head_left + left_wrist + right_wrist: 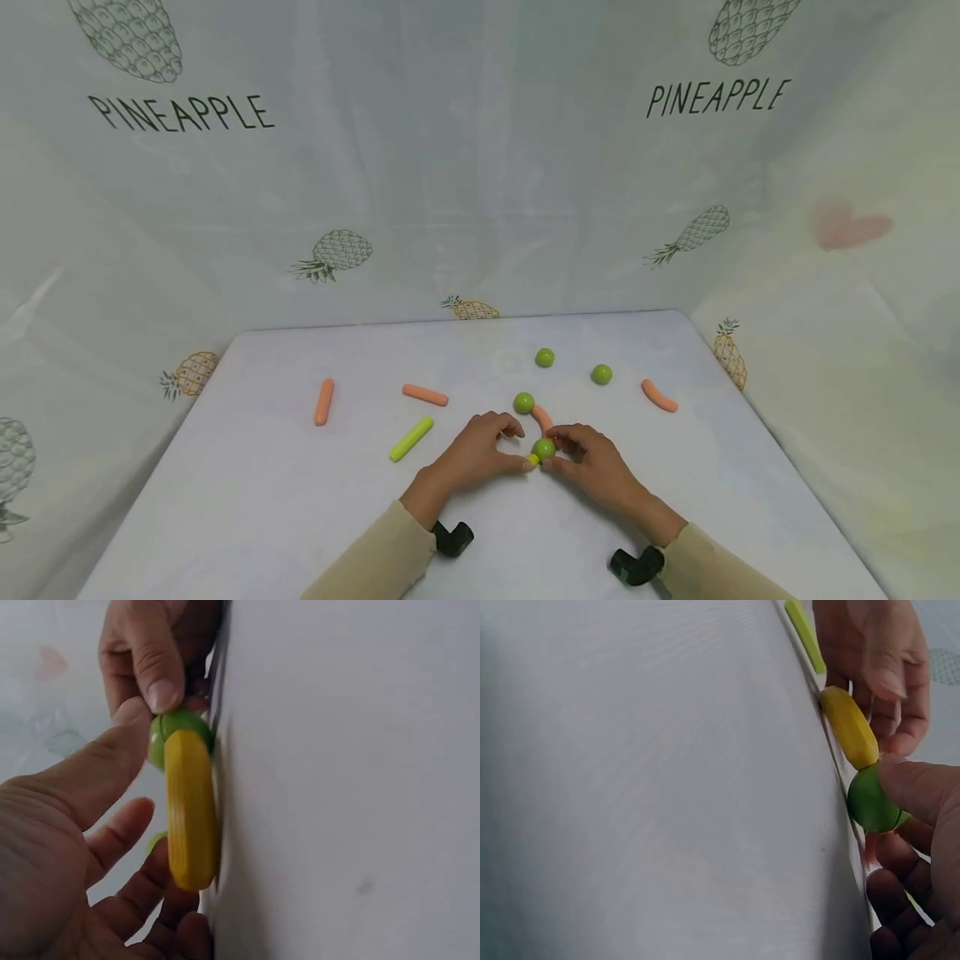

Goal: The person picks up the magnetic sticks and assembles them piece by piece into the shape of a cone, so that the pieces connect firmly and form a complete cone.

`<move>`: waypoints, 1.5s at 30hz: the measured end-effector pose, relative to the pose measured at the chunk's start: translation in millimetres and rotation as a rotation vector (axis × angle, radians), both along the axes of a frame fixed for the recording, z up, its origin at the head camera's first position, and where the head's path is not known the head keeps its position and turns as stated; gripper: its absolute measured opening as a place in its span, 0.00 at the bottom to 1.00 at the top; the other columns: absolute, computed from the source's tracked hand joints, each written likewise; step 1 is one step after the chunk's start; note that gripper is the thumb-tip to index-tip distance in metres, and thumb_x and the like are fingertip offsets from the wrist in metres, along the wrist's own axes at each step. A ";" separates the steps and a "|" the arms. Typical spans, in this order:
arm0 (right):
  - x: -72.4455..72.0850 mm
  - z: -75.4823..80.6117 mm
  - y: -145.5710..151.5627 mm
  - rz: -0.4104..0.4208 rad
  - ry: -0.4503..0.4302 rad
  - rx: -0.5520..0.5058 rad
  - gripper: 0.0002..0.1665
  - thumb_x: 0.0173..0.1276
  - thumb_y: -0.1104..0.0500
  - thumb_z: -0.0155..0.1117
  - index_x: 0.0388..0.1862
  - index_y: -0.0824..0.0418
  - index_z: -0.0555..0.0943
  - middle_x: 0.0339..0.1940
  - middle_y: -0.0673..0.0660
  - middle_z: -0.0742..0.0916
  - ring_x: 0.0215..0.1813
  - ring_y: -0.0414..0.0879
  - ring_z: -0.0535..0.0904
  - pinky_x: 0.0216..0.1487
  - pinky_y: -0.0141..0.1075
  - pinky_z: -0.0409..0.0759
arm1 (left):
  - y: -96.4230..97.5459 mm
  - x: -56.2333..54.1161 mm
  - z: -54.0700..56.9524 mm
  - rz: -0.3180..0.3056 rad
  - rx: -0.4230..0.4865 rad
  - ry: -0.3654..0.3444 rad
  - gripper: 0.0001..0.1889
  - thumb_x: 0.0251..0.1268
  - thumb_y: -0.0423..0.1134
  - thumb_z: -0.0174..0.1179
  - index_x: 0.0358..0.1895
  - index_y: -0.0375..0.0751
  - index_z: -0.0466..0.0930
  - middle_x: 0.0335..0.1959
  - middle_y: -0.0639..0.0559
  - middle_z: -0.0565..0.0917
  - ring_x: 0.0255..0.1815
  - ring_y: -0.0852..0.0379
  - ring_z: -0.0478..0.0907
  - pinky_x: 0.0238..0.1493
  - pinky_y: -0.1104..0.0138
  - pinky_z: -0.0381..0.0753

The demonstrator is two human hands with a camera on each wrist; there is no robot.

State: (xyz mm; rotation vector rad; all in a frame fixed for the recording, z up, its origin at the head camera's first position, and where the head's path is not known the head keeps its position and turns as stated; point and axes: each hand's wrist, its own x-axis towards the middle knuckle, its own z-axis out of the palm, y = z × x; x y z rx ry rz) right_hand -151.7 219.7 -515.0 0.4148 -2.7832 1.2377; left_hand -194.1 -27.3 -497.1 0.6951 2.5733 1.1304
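Observation:
A green ball (544, 450) is pinched between the thumb and fingers of my right hand (600, 469), low over the white table. Against the ball lies a curved yellow stick (192, 814), mostly covered by my left thumb in the head view. My left hand (480, 450) is beside this stick, thumb and fingers spread apart. Its thumb tip comes up close to the ball in the left wrist view. A curved orange stick (541, 418) runs from the held ball toward a second green ball (523, 403); the right fingers partly hide its near end.
Two more green balls, one at the back (545, 357) and one farther right (602, 374), lie beyond the hands. Another curved orange stick (659, 396) is at the right. To the left are straight orange sticks (324, 402) (425, 395) and a yellow-green stick (411, 439).

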 end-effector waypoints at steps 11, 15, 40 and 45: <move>1.6 -0.5 0.9 0.080 -0.011 -0.004 0.20 0.68 0.48 0.78 0.57 0.46 0.88 0.45 0.38 0.89 0.49 0.36 0.83 0.54 0.36 0.81 | -11.5 4.3 -4.3 -0.016 -0.086 0.105 0.07 0.65 0.42 0.75 0.43 0.59 0.89 0.40 0.70 0.84 0.49 0.62 0.72 0.52 0.66 0.76; 2.3 0.7 1.5 0.146 0.003 -0.013 0.18 0.71 0.50 0.76 0.58 0.47 0.88 0.48 0.39 0.90 0.52 0.36 0.83 0.55 0.36 0.82 | -18.1 1.4 -1.1 -0.006 -0.091 0.121 0.08 0.65 0.37 0.75 0.42 0.58 0.90 0.43 0.68 0.86 0.53 0.59 0.72 0.56 0.63 0.76; -1.8 2.8 8.2 -0.070 0.004 -0.202 0.08 0.75 0.59 0.70 0.50 0.56 0.89 0.44 0.50 0.91 0.43 0.34 0.81 0.47 0.30 0.81 | 7.9 2.6 0.4 -0.046 -0.232 0.315 0.15 0.65 0.55 0.74 0.49 0.55 0.87 0.42 0.66 0.86 0.43 0.62 0.69 0.49 0.70 0.74; -3.7 0.5 9.8 -0.079 0.018 -0.190 0.07 0.76 0.59 0.70 0.50 0.55 0.89 0.44 0.50 0.91 0.43 0.34 0.81 0.46 0.30 0.81 | -1.0 2.9 6.4 -0.032 -0.222 0.229 0.14 0.69 0.49 0.72 0.54 0.54 0.88 0.49 0.63 0.87 0.49 0.61 0.71 0.51 0.68 0.78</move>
